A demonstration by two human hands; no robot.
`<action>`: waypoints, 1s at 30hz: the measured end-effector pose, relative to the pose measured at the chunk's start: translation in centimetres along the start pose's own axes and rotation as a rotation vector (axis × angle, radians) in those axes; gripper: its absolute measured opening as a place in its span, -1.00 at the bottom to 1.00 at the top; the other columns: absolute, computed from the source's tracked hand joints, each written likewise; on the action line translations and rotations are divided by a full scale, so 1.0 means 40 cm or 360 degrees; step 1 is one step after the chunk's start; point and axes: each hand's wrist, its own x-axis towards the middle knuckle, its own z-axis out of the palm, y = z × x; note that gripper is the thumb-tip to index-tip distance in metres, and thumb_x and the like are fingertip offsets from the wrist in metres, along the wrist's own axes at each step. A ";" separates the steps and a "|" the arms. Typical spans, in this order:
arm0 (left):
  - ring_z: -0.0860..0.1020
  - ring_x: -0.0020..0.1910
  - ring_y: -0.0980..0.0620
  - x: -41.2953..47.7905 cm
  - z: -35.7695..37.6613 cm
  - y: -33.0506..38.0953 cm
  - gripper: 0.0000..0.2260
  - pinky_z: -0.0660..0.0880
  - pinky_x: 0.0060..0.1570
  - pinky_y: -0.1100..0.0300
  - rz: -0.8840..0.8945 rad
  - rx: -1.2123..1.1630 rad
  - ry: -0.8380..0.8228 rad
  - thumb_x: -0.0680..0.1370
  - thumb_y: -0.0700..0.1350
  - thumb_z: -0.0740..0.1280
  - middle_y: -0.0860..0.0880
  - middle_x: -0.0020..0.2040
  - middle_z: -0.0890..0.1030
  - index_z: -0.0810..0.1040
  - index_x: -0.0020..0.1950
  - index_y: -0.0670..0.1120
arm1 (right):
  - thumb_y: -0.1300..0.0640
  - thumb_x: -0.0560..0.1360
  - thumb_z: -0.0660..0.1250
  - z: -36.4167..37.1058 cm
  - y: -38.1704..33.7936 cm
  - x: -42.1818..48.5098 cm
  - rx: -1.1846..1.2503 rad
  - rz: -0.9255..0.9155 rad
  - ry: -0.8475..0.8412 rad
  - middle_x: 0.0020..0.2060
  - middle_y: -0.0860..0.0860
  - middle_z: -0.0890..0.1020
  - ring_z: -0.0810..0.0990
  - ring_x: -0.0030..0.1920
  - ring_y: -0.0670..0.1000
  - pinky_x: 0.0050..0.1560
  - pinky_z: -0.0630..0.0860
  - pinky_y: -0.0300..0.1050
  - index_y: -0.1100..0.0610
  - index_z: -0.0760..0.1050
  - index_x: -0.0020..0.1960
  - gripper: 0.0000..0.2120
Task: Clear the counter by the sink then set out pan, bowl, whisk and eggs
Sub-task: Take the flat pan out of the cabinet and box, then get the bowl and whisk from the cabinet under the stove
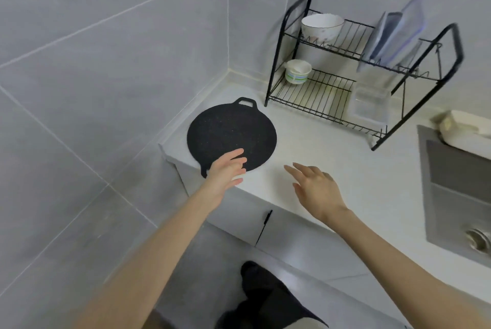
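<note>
A flat round black pan [228,132] with two small loop handles lies on the white counter [332,158], at its left end by the tiled wall. My left hand [225,172] hovers over the pan's near edge, fingers straight, holding nothing. My right hand [313,185] is open above bare counter to the right of the pan, palm down, fingers spread. A white bowl [321,26] sits on the top shelf of a black wire dish rack [313,92]. No whisk or eggs are in view.
A small striped cup [297,71] and a clear plastic box [370,105] sit on the rack's lower shelf; boards and lids [393,36] stand in the top shelf. A steel sink [457,195] lies at the right, with a white container [462,129] behind it.
</note>
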 end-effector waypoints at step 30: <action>0.52 -0.05 0.07 -0.731 1.154 -0.418 -0.67 0.51 0.11 0.10 -0.0102 0.0971 -0.1661 0.59 -0.24 0.18 -0.01 0.15 0.55 0.45 0.33 -0.03 | 0.12 0.60 0.11 0.119 0.358 -1.451 0.0273 0.1933 0.0145 0.45 -0.06 0.32 0.37 0.34 0.07 0.20 0.38 -0.04 -0.03 0.17 0.50 -0.53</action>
